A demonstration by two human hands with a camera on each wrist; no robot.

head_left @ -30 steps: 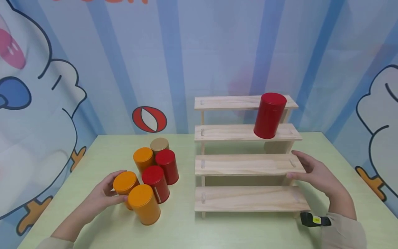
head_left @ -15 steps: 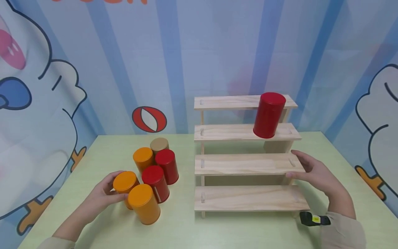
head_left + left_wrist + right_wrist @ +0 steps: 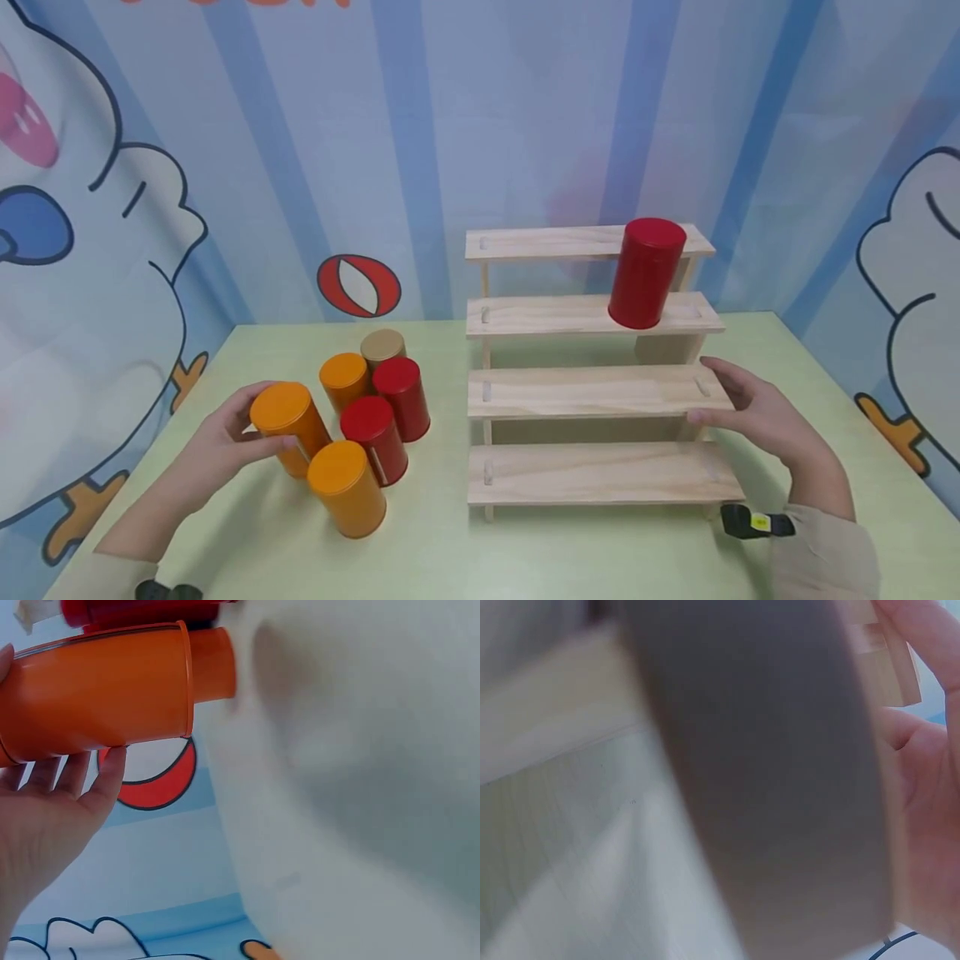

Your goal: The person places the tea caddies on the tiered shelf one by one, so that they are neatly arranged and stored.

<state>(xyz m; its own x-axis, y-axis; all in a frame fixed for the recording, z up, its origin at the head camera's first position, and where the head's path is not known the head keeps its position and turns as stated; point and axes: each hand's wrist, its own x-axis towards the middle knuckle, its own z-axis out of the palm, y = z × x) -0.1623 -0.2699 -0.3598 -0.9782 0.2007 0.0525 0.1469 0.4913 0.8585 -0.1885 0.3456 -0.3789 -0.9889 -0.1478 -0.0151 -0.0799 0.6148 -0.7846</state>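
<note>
**Splitting left and right across the table (image 3: pixel 427 550)**

Five cans (image 3: pixel 373 429) are standing grouped left, the left hand (image 3: pixel 210 454) holding a sixth can (image 3: pixel 287 417) at their left edge. Over right, a stepped shelf (image 3: pixel 585 392) is standing, the right hand (image 3: pixel 768 421) gripping its right end, a seventh can (image 3: pixel 647 273) sitting on its second-highest tier. Behind, a backdrop (image 3: pixel 517 125) is hanging.

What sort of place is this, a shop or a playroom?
Hard to be sure, but it looks more like a small staged tabletop: a cartoon backdrop surrounds the table, which holds a stepped wooden rack and plain cans.
</note>
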